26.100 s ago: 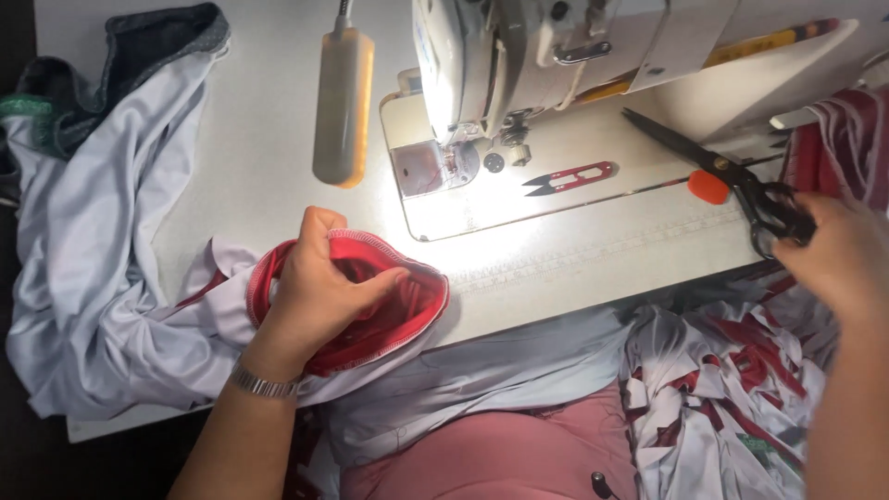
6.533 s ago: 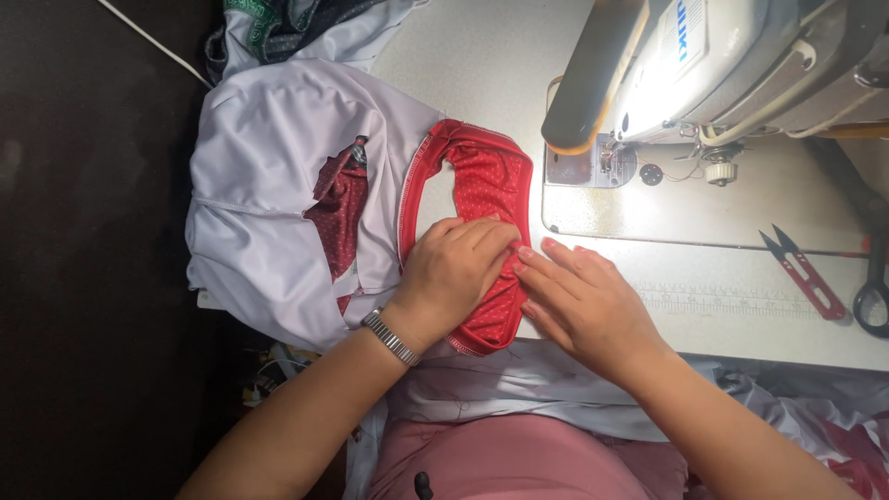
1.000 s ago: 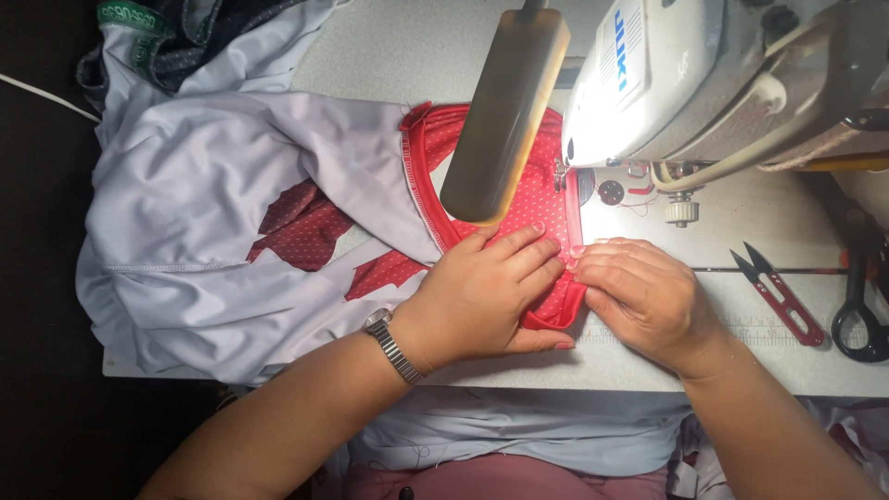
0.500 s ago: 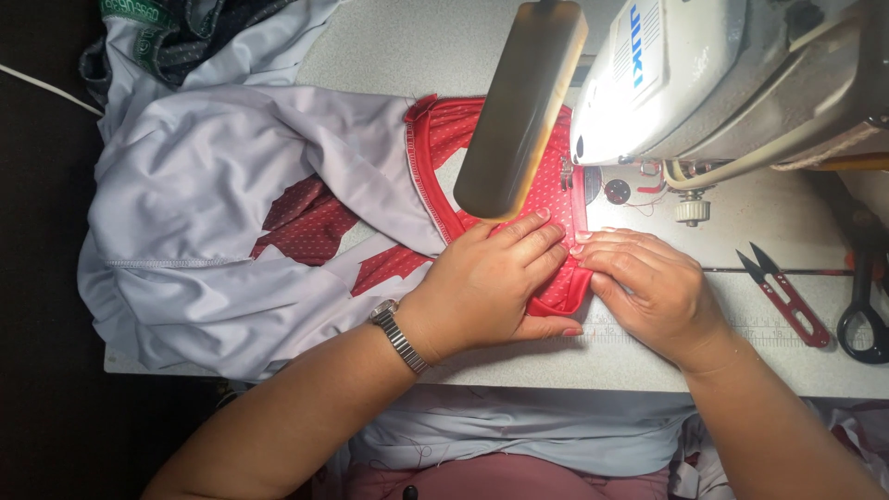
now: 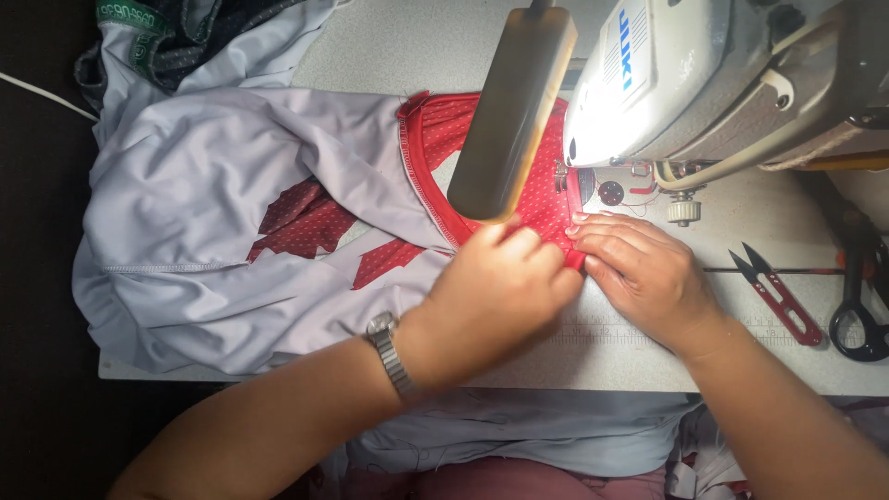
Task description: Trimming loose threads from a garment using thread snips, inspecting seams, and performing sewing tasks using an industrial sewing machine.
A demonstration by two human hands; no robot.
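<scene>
Both hands have crept a little further up the surface since half a second ago, feeding the red collar closer to the needle under the sewing machine. Left hand, a metal watch on its wrist, lies flat on the collar with fingers loosely curled, pressing the cloth down rather than gripping it. Right hand lies just beside it, touching it at the fingertips, which pinch and press the collar's edge against the surface right before the presser foot. The collar belongs to a pale grey shirt with red patches, spread out to the left and hanging over the near edge of the surface. A long tan lamp head hangs over the collar and hides part of it. Red thread snips lie to the right of the right hand, well apart from it, and black scissors lie at the far right edge.
</scene>
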